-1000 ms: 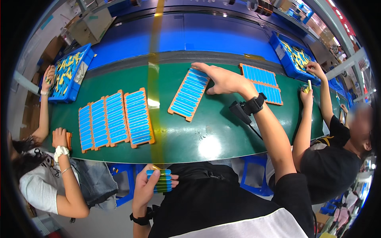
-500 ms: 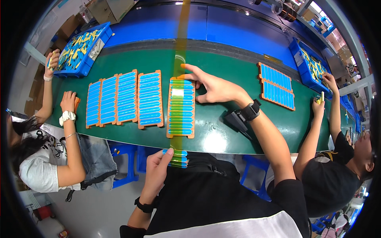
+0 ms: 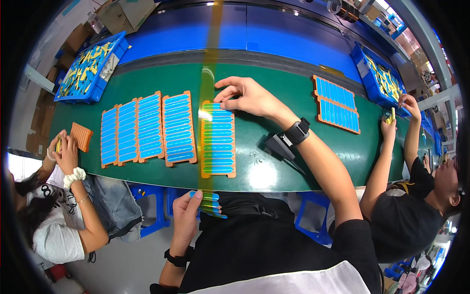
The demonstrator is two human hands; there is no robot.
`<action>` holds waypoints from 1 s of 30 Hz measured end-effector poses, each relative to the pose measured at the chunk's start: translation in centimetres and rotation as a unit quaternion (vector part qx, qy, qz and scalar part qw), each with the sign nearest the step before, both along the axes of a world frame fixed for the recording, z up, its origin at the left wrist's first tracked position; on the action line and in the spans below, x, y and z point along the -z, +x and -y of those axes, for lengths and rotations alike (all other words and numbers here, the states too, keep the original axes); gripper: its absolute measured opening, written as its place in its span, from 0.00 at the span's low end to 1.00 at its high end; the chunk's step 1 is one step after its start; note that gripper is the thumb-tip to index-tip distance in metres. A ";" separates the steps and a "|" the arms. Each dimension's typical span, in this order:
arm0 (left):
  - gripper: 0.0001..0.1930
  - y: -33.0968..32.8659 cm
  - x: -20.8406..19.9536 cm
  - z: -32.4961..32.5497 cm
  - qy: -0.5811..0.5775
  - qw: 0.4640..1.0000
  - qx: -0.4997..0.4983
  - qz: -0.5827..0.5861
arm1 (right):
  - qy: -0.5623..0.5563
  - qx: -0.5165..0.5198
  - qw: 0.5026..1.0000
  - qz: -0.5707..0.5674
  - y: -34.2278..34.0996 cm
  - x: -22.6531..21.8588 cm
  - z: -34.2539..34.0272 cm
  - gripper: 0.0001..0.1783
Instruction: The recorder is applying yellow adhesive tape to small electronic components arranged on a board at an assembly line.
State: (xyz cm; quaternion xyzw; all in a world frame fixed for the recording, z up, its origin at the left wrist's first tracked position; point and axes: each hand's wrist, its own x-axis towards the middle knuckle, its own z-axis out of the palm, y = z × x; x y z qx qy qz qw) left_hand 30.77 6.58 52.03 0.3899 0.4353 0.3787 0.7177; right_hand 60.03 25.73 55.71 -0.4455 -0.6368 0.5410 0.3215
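My left hand [image 3: 186, 213] pinches the lower end of a long transparent amber tape [image 3: 213, 29], thumb on top. Several blue strips [image 3: 211, 208] hang stuck to that end, below the table edge. The tape runs away from me over the left part of an orange tray [image 3: 232, 147], which holds a column of blue strips [image 3: 220, 140]. At the tray's far end is my right hand [image 3: 249, 98], its thumb at the top strip. Its index finger reaches toward the tape's right edge, apart from the thumb; whether it touches the tape I cannot tell.
Several filled orange trays [image 3: 178, 130] stand left on the green table [image 3: 274, 142]; two more [image 3: 338, 115] lie right. Blue bins [image 3: 115, 61] of blue and yellow pieces stand at both sides. A person's hands [image 3: 66, 152] work left by a small orange tray [image 3: 82, 136]; another person's [image 3: 389, 128], right.
My right hand's thumb has come in to the tray's far end, and its fingers no longer show behind the tape. The left co-worker's hands have come together, away from the bin.
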 end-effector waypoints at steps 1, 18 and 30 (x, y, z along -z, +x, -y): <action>0.16 0.1 -0.1 -0.1 -0.002 1.000 -0.006 -0.003 | 0.000 0.004 1.000 0.001 0.1 0.0 0.1 0.36; 0.17 -0.8 0.1 -0.7 0.005 1.000 -0.001 0.000 | -0.129 0.028 0.988 0.077 -0.8 -1.9 -2.5 0.45; 0.15 -0.8 3.0 -1.2 0.020 1.000 -0.005 -0.013 | 0.035 0.078 0.996 0.041 -0.3 0.6 -0.4 0.38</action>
